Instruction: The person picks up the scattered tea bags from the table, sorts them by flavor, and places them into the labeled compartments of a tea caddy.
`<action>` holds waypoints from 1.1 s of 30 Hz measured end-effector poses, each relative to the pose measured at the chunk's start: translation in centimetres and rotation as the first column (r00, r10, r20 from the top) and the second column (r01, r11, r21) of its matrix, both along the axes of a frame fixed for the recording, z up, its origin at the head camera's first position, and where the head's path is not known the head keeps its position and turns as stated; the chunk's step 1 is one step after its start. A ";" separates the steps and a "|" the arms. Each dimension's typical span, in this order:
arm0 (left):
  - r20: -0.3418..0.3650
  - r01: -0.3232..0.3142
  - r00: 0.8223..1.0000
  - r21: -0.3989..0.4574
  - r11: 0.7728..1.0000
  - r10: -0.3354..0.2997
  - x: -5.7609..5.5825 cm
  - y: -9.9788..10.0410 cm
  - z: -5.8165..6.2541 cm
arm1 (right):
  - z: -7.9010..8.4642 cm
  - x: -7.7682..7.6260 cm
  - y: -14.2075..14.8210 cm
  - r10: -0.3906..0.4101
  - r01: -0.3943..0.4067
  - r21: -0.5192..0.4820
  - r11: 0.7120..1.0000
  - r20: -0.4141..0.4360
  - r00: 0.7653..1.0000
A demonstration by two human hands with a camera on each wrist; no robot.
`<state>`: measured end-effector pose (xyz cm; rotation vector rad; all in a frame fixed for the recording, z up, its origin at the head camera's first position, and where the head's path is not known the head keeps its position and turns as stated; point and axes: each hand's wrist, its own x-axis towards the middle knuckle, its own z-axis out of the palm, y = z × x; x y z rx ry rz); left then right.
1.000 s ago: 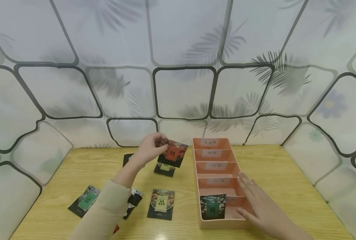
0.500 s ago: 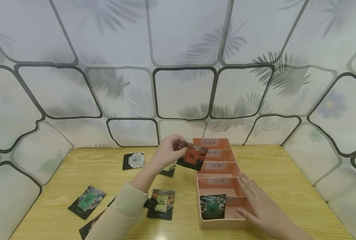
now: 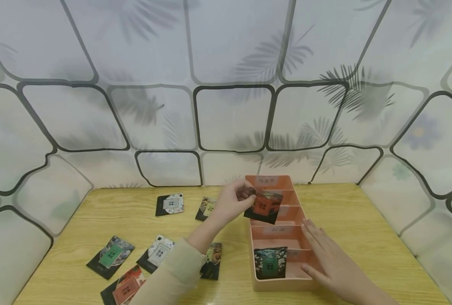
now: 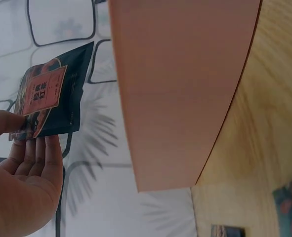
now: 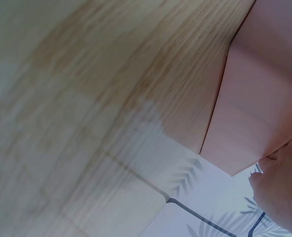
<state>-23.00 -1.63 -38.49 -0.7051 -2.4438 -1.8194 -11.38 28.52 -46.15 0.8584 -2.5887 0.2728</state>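
My left hand [image 3: 233, 201] pinches a dark tea sachet with a red label [image 3: 265, 208] by its left end, thumb on the front face. The sachet [image 4: 52, 98] hangs tilted over the middle compartments of a pink divided box [image 3: 287, 284] in the head view. Beneath, the box's frontmost compartment holds a green-labelled tea sachet [image 3: 270, 263], leaning upright at the left. My right hand [image 3: 326, 260] rests along the box's right rim with fingers straight and thumb over the front compartment. In the right wrist view, its fingertips [image 5: 268, 163] are right at the rim.
Several sachets lie on the wooden table [image 3: 336, 220] left of the box: a green-labelled one [image 3: 110, 256], a red-labelled one [image 3: 124, 288], two white-labelled ones and two yellow-labelled ones, the nearer [image 3: 212, 264] partly behind the left sleeve. Paper labels [image 3: 276, 230] mark the dividers. A patterned backdrop [image 3: 233, 118] stands behind.
My left hand has carried the red-labelled sachet rightward from above the table to over the box, uncovering sachets on the left. My right hand has stayed at the rim.
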 end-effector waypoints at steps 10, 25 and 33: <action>0.030 0.038 0.999 0.022 0.999 -0.039 1.2 1.5 -1.8 | 0.1 0.2 -0.1 -0.012 0.012 -0.002 1.000 0.015 1.000; 0.058 0.009 0.998 -0.026 1.000 -0.008 1.6 1.6 -4.1 | -0.1 0.1 0.0 -0.009 0.009 -0.002 1.000 0.003 1.000; -0.045 0.040 0.998 -0.128 0.991 -0.046 1.7 1.3 -4.3 | -0.1 0.1 0.0 -0.024 0.024 0.000 1.000 0.011 1.000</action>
